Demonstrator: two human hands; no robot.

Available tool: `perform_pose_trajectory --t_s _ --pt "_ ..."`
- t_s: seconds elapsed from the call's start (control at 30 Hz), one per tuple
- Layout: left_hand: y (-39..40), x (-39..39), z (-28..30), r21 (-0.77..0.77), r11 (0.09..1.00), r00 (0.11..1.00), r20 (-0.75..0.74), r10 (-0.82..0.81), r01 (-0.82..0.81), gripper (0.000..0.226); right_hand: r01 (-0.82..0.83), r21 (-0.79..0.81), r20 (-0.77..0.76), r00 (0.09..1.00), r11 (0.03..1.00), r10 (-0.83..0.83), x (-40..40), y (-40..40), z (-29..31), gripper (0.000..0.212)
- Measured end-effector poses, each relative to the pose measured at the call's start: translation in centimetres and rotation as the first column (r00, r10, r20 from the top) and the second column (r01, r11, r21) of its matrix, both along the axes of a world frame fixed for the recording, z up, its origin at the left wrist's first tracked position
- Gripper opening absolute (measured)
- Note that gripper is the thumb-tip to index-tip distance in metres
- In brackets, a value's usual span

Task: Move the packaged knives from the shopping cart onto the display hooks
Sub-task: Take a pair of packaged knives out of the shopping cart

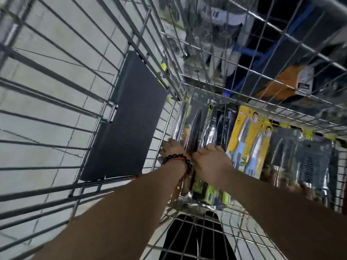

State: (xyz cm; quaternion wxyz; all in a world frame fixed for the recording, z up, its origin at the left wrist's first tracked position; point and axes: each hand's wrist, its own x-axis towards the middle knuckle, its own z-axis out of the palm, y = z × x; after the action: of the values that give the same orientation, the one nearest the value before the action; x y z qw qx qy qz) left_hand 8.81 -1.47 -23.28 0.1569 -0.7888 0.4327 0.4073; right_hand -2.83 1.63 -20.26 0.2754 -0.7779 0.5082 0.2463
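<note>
Both my arms reach down into the wire shopping cart (206, 87). My left hand (173, 150), with a beaded bracelet at the wrist, grips the left edge of a clear-packaged black knife (195, 126) standing against the cart's left wall. My right hand (210, 158) holds the same bundle of packages from the right, fingers curled over the top. Beside it stand dark packages with green handles (223, 124), then yellow-carded knife packs (247, 139). The frame is blurred, so the exact finger hold is unclear.
A dark grey flap panel (129, 117) hangs on the cart's left wall. More dark packaged goods (308, 158) lie at the right of the basket. Grey floor tiles (47, 91) show through the wires. Blue shelving (262, 49) is beyond the cart.
</note>
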Motion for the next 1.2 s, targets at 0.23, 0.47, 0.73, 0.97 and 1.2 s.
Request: perform_pose_trajectory --t_s 0.23,0.47,0.73,0.97,1.2 --pt "1.2 -0.2 -0.7 -0.235 0.970 0.992 0.090 0.089 -0.065 0.062 0.132 0.073 0.076 0.988 0.989 -0.137 1.1 0.9 0.8 0.040" --pt "0.0 0.9 -0.5 -0.234 0.959 0.981 0.069 0.183 -0.162 0.061 0.303 0.144 0.171 0.930 0.942 -0.325 2.8 1.5 1.6 0.045" --pt "-0.2 2.9 0.0 -0.178 0.978 0.989 0.080 0.122 -0.107 0.073 0.423 0.172 0.249 0.855 0.890 -0.454 3.7 3.1 2.4 0.041" --pt "-0.6 5.5 0.1 -0.089 0.995 0.996 0.072 0.058 -0.052 0.076 0.447 0.171 0.278 0.833 0.878 -0.478 4.9 3.4 3.5 0.051" --pt "-1.1 8.8 0.5 -0.123 0.981 0.988 0.021 0.151 -0.147 0.069 0.445 0.191 0.288 0.827 0.875 -0.483 5.2 3.7 3.5 0.048"
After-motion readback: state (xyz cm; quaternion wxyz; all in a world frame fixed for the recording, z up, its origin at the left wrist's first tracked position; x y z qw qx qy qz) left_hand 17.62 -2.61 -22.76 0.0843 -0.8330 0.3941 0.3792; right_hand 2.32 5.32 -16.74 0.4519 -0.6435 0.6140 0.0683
